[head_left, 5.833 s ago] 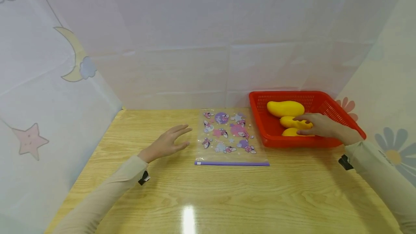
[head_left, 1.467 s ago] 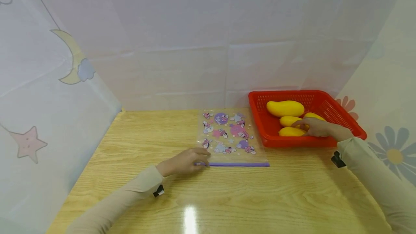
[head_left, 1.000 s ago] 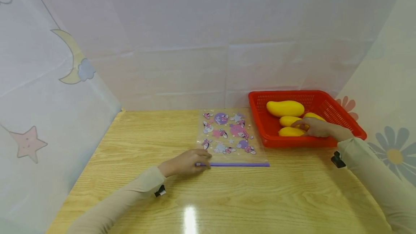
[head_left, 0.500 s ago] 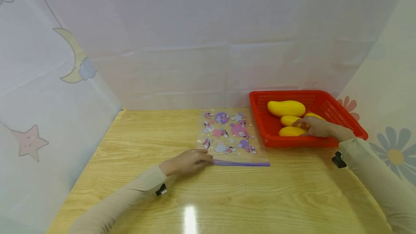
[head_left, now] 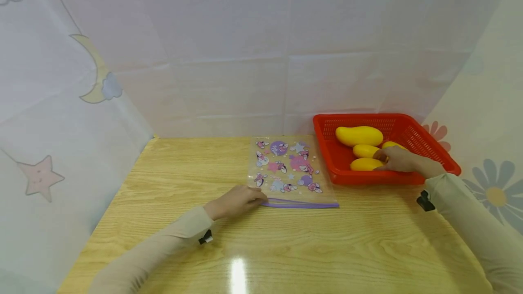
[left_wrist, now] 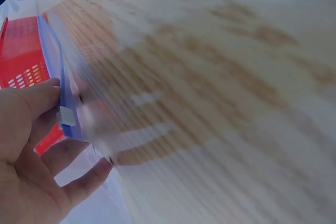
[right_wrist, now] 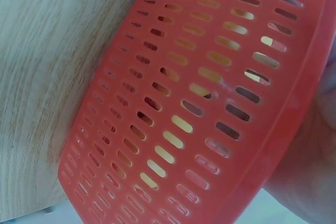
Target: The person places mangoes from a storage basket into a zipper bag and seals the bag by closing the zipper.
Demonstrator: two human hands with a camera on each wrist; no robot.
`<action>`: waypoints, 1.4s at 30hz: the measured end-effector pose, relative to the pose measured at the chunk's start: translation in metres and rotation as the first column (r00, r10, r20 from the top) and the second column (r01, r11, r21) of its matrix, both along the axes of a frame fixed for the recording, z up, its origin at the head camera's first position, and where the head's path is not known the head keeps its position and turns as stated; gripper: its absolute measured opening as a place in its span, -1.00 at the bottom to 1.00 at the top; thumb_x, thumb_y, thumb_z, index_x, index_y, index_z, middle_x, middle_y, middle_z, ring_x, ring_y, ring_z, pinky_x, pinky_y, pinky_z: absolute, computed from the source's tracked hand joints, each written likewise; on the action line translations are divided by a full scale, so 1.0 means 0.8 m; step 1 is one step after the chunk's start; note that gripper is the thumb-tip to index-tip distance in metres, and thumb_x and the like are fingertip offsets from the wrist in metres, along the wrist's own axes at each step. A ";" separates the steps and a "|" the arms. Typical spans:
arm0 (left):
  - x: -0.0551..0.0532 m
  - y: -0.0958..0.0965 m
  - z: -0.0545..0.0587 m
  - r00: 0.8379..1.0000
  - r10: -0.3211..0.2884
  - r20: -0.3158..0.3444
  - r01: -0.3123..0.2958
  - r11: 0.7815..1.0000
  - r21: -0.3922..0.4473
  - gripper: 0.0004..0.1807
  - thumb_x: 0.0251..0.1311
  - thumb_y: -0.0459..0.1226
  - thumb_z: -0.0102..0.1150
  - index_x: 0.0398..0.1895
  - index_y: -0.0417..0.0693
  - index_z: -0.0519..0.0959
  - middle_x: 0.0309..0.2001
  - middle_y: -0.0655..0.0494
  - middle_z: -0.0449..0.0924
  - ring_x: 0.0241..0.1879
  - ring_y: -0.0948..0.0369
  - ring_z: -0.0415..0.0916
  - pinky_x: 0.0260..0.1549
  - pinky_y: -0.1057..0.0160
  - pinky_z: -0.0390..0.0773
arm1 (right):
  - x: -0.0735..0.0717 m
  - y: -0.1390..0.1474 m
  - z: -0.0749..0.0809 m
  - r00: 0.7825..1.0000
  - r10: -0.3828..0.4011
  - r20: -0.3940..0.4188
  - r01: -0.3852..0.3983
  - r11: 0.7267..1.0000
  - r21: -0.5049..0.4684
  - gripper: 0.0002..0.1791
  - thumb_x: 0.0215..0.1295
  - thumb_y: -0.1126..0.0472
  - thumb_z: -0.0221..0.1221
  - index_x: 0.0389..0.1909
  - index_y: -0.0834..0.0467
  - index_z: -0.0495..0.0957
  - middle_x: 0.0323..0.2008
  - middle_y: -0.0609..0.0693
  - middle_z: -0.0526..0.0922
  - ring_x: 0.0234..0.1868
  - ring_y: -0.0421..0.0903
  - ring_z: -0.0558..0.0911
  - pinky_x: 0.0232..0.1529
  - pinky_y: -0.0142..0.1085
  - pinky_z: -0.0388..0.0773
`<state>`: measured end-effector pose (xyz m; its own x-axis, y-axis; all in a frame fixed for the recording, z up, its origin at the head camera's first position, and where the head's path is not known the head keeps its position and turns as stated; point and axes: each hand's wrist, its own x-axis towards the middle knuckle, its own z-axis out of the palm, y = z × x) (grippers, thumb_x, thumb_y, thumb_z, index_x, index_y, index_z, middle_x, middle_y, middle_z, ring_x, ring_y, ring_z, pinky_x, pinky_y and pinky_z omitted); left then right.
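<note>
The clear printed bag [head_left: 290, 167] lay on the table [head_left: 286, 248] beside the red basket [head_left: 339, 177], probably light, limp and slippery; its purple zip strip [head_left: 310, 206] seemed the firmest hold, and the left hand [head_left: 237, 201] pinched it near the slider [left_wrist: 66, 116]. The basket held several yellow mangoes [head_left: 359, 136]; the right hand [head_left: 398, 159] rested among them, its grip unclear.

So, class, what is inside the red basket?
At least four yellow mango-like pieces and the right hand show inside the red basket. The hand partly covers some; anything underneath cannot be seen.
</note>
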<state>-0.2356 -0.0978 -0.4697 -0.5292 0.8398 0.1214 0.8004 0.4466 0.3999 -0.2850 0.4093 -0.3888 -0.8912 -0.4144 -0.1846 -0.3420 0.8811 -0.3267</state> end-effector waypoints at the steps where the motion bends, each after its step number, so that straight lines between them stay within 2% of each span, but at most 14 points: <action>1: 0.000 0.001 0.000 1.000 0.004 -0.006 -0.004 1.000 0.003 -0.77 0.45 -0.30 0.06 0.00 -0.05 0.68 -0.04 0.16 0.70 -0.03 0.26 0.63 0.04 0.39 0.58 | 0.000 0.000 0.000 1.000 0.000 -0.003 0.000 1.000 -0.001 -0.38 0.17 -0.05 0.39 0.02 0.40 0.58 -0.18 0.06 0.62 -0.17 0.03 0.54 -0.06 0.04 0.61; 6: -0.003 0.003 -0.003 0.999 0.025 -0.038 -0.025 1.000 -0.001 -0.79 0.42 -0.27 0.11 -0.04 -0.03 0.71 -0.07 0.18 0.71 -0.11 0.32 0.64 -0.07 0.44 0.61 | 0.002 0.000 -0.001 1.000 0.001 -0.010 -0.001 1.000 -0.004 -0.35 0.16 -0.06 0.39 0.03 0.40 0.56 -0.19 0.06 0.59 -0.18 0.03 0.51 -0.10 0.00 0.59; 10: -0.005 0.004 -0.006 0.999 0.031 -0.024 -0.031 1.000 0.002 -0.79 0.42 -0.26 0.12 -0.05 -0.03 0.72 -0.08 0.19 0.71 -0.11 0.34 0.64 -0.08 0.49 0.59 | 0.002 0.002 -0.001 1.000 0.005 -0.013 -0.005 1.000 0.003 -0.35 0.16 -0.06 0.40 0.05 0.39 0.55 -0.16 0.09 0.60 -0.17 0.06 0.52 -0.09 0.03 0.59; 15: -0.003 0.007 -0.006 0.999 0.011 -0.051 -0.011 1.000 0.009 -0.81 0.37 -0.31 0.16 -0.09 -0.05 0.74 -0.16 0.14 0.71 -0.19 0.32 0.63 -0.14 0.52 0.59 | 0.001 0.004 -0.003 0.999 0.013 -0.037 -0.014 1.000 -0.011 -0.36 0.16 -0.04 0.40 0.05 0.39 0.55 -0.12 0.11 0.62 -0.19 0.02 0.52 -0.15 -0.05 0.60; 20: 0.002 0.009 -0.002 0.994 0.000 -0.106 -0.002 1.000 -0.015 -0.81 0.34 -0.34 0.19 -0.08 -0.05 0.74 0.04 -0.01 0.67 0.02 0.13 0.63 0.09 0.31 0.58 | 0.003 0.001 -0.003 0.998 0.011 -0.058 -0.012 1.000 -0.024 -0.38 0.17 -0.03 0.40 0.06 0.37 0.54 -0.11 0.15 0.62 -0.18 0.06 0.54 -0.14 -0.02 0.60; 22: 0.003 0.009 -0.001 0.993 -0.002 -0.115 0.000 1.000 -0.021 -0.80 0.35 -0.34 0.17 -0.07 -0.06 0.73 0.05 -0.01 0.66 0.03 0.11 0.62 0.09 0.29 0.58 | 0.004 -0.001 -0.003 0.998 0.007 -0.068 -0.009 1.000 -0.030 -0.39 0.18 -0.04 0.39 0.06 0.34 0.53 -0.11 0.17 0.62 -0.16 0.08 0.55 -0.11 0.02 0.60; 27: 0.005 0.010 0.000 0.993 -0.005 -0.118 0.005 1.000 -0.005 -0.81 0.36 -0.33 0.17 -0.08 -0.05 0.73 -0.18 0.08 0.70 -0.26 0.26 0.61 -0.22 0.49 0.60 | 0.008 -0.007 0.002 0.995 0.012 -0.097 -0.019 0.998 -0.067 -0.44 0.20 -0.02 0.38 0.06 0.30 0.55 -0.11 0.15 0.63 -0.13 0.09 0.57 -0.07 0.07 0.59; 32: 0.006 0.010 0.000 0.995 0.014 -0.097 -0.013 1.000 0.010 -0.82 0.32 -0.35 0.21 -0.10 -0.08 0.74 -0.25 0.08 0.69 -0.37 0.33 0.53 -0.33 0.56 0.54 | 0.010 -0.010 0.004 0.995 0.018 -0.102 -0.026 0.997 -0.074 -0.46 0.21 0.00 0.37 0.07 0.29 0.58 -0.09 0.13 0.63 -0.12 0.09 0.56 -0.05 0.07 0.58; 38: 0.006 0.013 -0.004 0.997 0.027 -0.077 -0.024 0.999 0.031 -0.82 0.30 -0.40 0.21 -0.11 -0.12 0.74 -0.23 0.08 0.71 -0.28 0.28 0.64 -0.20 0.52 0.60 | 0.008 -0.008 0.002 0.991 0.008 -0.135 -0.019 0.996 -0.085 -0.48 0.21 -0.01 0.37 0.07 0.26 0.61 0.07 0.32 0.59 -0.13 0.10 0.56 -0.07 0.06 0.57; 42: 0.006 0.014 -0.006 0.997 0.039 -0.069 -0.036 0.999 0.038 -0.82 0.32 -0.41 0.20 -0.10 -0.13 0.73 -0.17 0.08 0.73 -0.18 0.23 0.68 -0.12 0.47 0.62 | 0.006 -0.007 0.000 0.986 0.008 -0.164 -0.023 0.996 -0.091 -0.48 0.22 -0.02 0.37 0.06 0.26 0.63 0.10 0.36 0.57 -0.08 0.16 0.57 -0.05 0.11 0.57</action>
